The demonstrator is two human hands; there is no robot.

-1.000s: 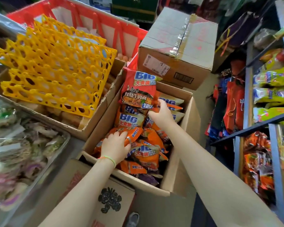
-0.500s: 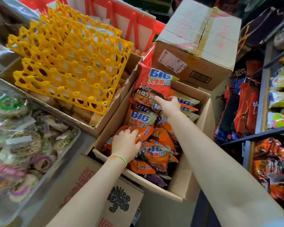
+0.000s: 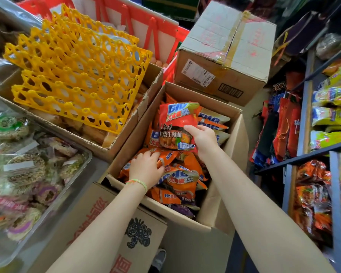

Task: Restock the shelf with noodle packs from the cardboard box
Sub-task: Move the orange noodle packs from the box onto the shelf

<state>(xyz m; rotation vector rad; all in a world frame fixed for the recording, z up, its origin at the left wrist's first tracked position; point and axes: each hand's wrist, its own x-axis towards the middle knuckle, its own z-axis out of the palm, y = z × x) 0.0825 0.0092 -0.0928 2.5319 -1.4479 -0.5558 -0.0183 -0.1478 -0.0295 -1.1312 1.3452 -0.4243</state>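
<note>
Inside the open cardboard box point(image 3: 232, 146), right hand point(image 3: 203, 140) pinches a red noodle pack point(image 3: 175, 123) by its lower edge, pack upright above the pile. Left hand point(image 3: 146, 170) is clenched on an orange pack point(image 3: 165, 157) in the heap. Shelf point(image 3: 307, 154) at right holds stocked packs.

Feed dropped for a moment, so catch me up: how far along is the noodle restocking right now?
Early to midway. Done: the shelf on the right already holds yellow-green and orange packs, though who put them there can't be told. In hand: the right hand grips a red noodle pack above the open cardboard box; the left hand grasps orange packs inside. Left: the box remains well filled.
</note>
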